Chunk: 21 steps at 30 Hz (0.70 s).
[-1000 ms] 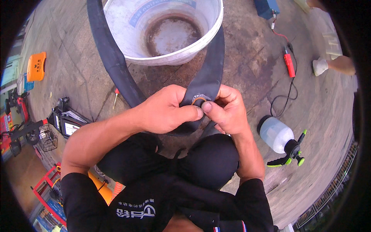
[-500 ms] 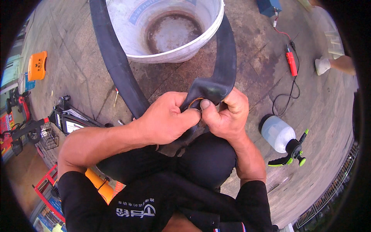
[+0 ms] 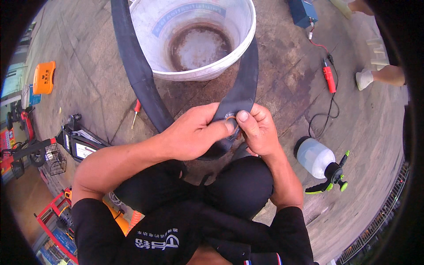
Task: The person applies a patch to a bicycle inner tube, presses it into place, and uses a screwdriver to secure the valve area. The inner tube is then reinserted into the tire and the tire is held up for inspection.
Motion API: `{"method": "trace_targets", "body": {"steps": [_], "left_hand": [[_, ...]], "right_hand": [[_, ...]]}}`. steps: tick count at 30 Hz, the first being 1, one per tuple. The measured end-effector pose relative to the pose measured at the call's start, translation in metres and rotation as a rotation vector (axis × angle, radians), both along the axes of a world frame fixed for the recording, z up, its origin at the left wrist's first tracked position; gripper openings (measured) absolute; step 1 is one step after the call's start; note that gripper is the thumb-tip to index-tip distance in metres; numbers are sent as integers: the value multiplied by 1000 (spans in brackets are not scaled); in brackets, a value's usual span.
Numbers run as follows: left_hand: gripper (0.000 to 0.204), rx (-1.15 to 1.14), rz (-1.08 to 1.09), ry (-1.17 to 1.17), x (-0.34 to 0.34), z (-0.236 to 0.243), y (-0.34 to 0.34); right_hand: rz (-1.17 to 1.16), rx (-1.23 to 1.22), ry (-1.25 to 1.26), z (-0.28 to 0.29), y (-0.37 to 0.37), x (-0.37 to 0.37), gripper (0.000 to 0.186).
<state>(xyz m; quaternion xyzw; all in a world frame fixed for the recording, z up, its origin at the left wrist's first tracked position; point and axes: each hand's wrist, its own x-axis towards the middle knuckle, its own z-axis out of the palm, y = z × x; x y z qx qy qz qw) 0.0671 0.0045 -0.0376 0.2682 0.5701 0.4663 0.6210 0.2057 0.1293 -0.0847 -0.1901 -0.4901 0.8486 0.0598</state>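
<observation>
A black rubber inner tube hangs in a long loop, running past both sides of a white bucket and down in front of my knees. Both my hands are closed on its near stretch. From the left, my left hand grips the tube, thumb on top and fingers hidden underneath. My right hand pinches the opposite edge, its thumb nearly meeting the left one. Between the thumbs lies a small round patch with an orange rim, partly covered by the left thumb.
On the paving lie a red-handled screwdriver, a corded red tool wired to a blue box, and a pump spray bottle. Further left are a black floor jack and an orange case. Another person's foot is at right.
The tube, folded over at my fingers before, now lies flatter, showing more of the patch. My right hand has shifted slightly left and my thumbs have moved on the patch.
</observation>
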Motion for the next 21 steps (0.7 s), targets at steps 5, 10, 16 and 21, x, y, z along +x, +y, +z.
{"method": "trace_targets", "body": {"steps": [5,10,16,21], "left_hand": [[19,74,44,66,3,-3,4],[20,68,112,79,5,-2,7],[15,107,221,195,5,2,11],[18,84,245,226,4,2,13]], "right_hand": [[12,139,-16,4,0,1,23],[-4,185,21,7,0,2,21],[-130,264,101,7,-9,-4,21],[-151,206,100,9,-9,-3,23]]}}
